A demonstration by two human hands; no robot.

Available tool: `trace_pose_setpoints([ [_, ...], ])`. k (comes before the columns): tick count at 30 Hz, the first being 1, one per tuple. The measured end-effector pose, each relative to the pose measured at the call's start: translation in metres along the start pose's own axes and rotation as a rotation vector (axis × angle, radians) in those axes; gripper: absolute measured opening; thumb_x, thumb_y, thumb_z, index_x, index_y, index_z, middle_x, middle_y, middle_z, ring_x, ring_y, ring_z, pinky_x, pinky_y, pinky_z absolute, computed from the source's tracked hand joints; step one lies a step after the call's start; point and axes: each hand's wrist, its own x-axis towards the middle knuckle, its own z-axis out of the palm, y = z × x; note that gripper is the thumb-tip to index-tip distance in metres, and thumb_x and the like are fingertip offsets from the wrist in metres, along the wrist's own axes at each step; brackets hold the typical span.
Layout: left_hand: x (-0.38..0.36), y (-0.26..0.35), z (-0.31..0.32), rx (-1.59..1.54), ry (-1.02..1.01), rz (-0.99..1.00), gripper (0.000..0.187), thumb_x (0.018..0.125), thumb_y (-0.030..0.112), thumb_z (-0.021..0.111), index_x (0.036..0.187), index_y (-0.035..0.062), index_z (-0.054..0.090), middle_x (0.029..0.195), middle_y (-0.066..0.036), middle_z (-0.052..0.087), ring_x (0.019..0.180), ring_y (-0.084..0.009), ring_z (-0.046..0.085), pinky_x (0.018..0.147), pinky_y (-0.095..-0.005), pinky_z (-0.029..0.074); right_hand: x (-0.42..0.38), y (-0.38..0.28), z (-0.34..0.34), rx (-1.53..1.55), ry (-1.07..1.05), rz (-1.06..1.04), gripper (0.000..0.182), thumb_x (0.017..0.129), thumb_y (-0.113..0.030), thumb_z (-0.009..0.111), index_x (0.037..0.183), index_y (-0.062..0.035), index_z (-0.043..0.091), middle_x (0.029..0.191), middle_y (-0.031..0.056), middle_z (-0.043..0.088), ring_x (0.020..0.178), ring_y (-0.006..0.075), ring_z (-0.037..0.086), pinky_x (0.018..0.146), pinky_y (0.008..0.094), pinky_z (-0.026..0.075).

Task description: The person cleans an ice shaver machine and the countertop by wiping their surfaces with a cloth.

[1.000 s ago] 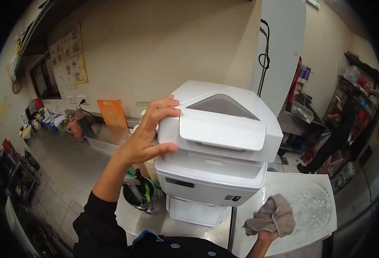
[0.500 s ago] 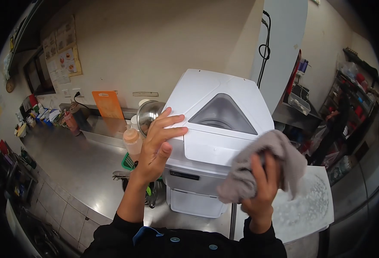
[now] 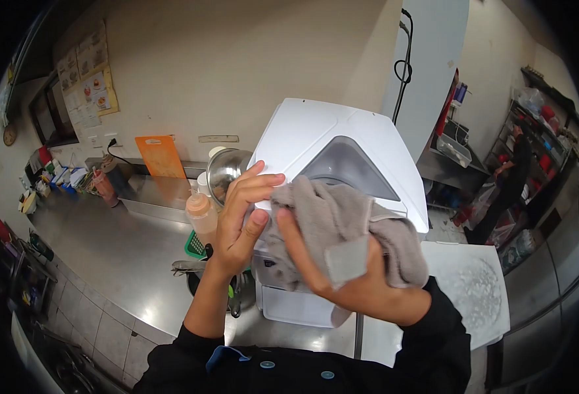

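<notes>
A white lidded appliance (image 3: 289, 134) with a dark triangular window (image 3: 355, 167) in its sloping top stands on the steel counter in front of me. My left hand (image 3: 240, 226) rests on its left edge, fingers apart and nothing held. A grey-brown cloth (image 3: 332, 210) with a pale label (image 3: 346, 259) lies bunched over the appliance's front edge. Around that cloth my right hand (image 3: 368, 289) is closed, pressing it there beside the left fingers. The cloth hides much of the appliance's front.
Left of the appliance are a squeeze bottle (image 3: 200, 213), a metal bowl (image 3: 227, 172) and a green basket (image 3: 194, 244). An orange cutting board (image 3: 160, 157) leans on the wall. At right are a white surface with wet-looking patches (image 3: 463, 282) and a person (image 3: 512, 171) by shelves.
My right hand has carried the cloth left, from the appliance's right front corner to beside my left hand. The left hand stays on the edge. The person at right shows more plainly.
</notes>
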Motion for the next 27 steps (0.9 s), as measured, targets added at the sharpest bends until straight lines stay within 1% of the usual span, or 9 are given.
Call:
trace_pose_setpoints([
  [3, 0.000, 0.000, 0.000, 0.003, -0.014, -0.006, 0.036, 0.095, 0.033, 0.040, 0.108, 0.0037, 0.055, 0.120, -0.015, 0.055, 0.130, -0.0353, 0.033, 0.107, -0.0468, 0.022, -0.018, 0.023, -0.007, -0.004, -0.040, -0.068, 0.046, 0.073, -0.008, 0.055, 0.118, 0.0015, 0.056, 0.111, 0.0253, 0.058, 0.098, 0.0337, 0.061, 0.082, 0.0416, 0.053],
  [5, 0.001, 0.001, 0.001, -0.017, 0.015, 0.016, 0.032, 0.094, 0.031, 0.044, 0.109, 0.0048, 0.057, 0.119, -0.013, 0.057, 0.127, -0.0361, 0.037, 0.106, -0.0457, 0.023, -0.027, 0.037, -0.023, -0.152, -0.056, -0.198, 0.048, 0.071, -0.010, 0.058, 0.118, -0.0002, 0.058, 0.111, 0.0276, 0.058, 0.099, 0.0384, 0.060, 0.082, 0.0424, 0.052],
  [9, -0.002, -0.001, 0.005, -0.047, 0.033, -0.002, 0.033, 0.094, 0.030, 0.043, 0.109, 0.0049, 0.056, 0.121, -0.013, 0.056, 0.128, -0.0365, 0.035, 0.107, -0.0465, 0.022, -0.056, 0.052, -0.035, 0.139, -0.024, -0.022, 0.045, 0.069, -0.012, 0.064, 0.112, 0.0017, 0.061, 0.113, 0.0200, 0.060, 0.102, 0.0389, 0.058, 0.087, 0.0451, 0.047],
  [11, -0.004, -0.001, 0.009, -0.083, 0.068, -0.011, 0.034, 0.093, 0.030, 0.043, 0.110, 0.0043, 0.056, 0.123, -0.014, 0.054, 0.130, -0.0360, 0.033, 0.107, -0.0462, 0.020, -0.061, 0.057, -0.045, 0.321, -0.085, 0.411, 0.034, 0.073, -0.009, 0.065, 0.107, -0.0014, 0.065, 0.110, 0.0173, 0.062, 0.102, 0.0297, 0.059, 0.090, 0.0383, 0.046],
  [15, -0.005, -0.002, 0.011, -0.061, 0.066, 0.007, 0.039, 0.091, 0.032, 0.044, 0.116, 0.0028, 0.052, 0.128, -0.017, 0.049, 0.130, -0.0354, 0.032, 0.108, -0.0463, 0.020, -0.098, 0.102, -0.046, 0.644, -0.099, 0.435, 0.047, 0.073, -0.013, 0.064, 0.117, 0.0014, 0.058, 0.118, 0.0184, 0.058, 0.110, 0.0308, 0.056, 0.095, 0.0365, 0.042],
  [16, -0.003, 0.001, 0.016, -0.129, 0.125, -0.029, 0.043, 0.090, 0.034, 0.045, 0.119, 0.0019, 0.049, 0.131, -0.019, 0.046, 0.130, -0.0350, 0.031, 0.108, -0.0461, 0.020, -0.093, 0.105, -0.030, 0.867, -0.096, 0.565, 0.052, 0.072, -0.014, 0.064, 0.121, 0.0002, 0.055, 0.122, 0.0193, 0.055, 0.115, 0.0314, 0.053, 0.098, 0.0361, 0.039],
  [20, -0.005, -0.001, 0.012, -0.148, 0.123, -0.076, 0.055, 0.087, 0.039, 0.051, 0.126, 0.0003, 0.042, 0.137, -0.023, 0.035, 0.130, -0.0346, 0.031, 0.108, -0.0449, 0.020, -0.022, 0.111, -0.021, 0.712, -0.550, 0.194, 0.079, 0.065, -0.016, 0.062, 0.138, -0.0017, 0.034, 0.140, 0.0278, 0.032, 0.133, 0.0389, 0.028, 0.109, 0.0409, 0.023],
  [23, -0.007, -0.004, 0.012, -0.115, 0.123, -0.069, 0.059, 0.084, 0.039, 0.056, 0.126, 0.0001, 0.041, 0.137, -0.024, 0.035, 0.130, -0.0352, 0.031, 0.108, -0.0436, 0.020, 0.012, 0.077, -0.009, 0.703, -0.566, 0.055, 0.085, 0.062, -0.011, 0.061, 0.140, -0.0029, 0.030, 0.146, 0.0213, 0.026, 0.138, 0.0357, 0.017, 0.112, 0.0406, 0.017],
  [27, -0.009, 0.002, 0.015, -0.135, 0.171, -0.122, 0.065, 0.081, 0.033, 0.063, 0.130, -0.0010, 0.036, 0.138, -0.025, 0.032, 0.130, -0.0344, 0.031, 0.108, -0.0424, 0.021, 0.035, 0.100, 0.040, 0.816, -0.519, -0.070, 0.082, 0.066, -0.014, 0.057, 0.142, -0.0070, 0.028, 0.145, 0.0267, 0.023, 0.137, 0.0372, 0.019, 0.111, 0.0416, 0.019],
])
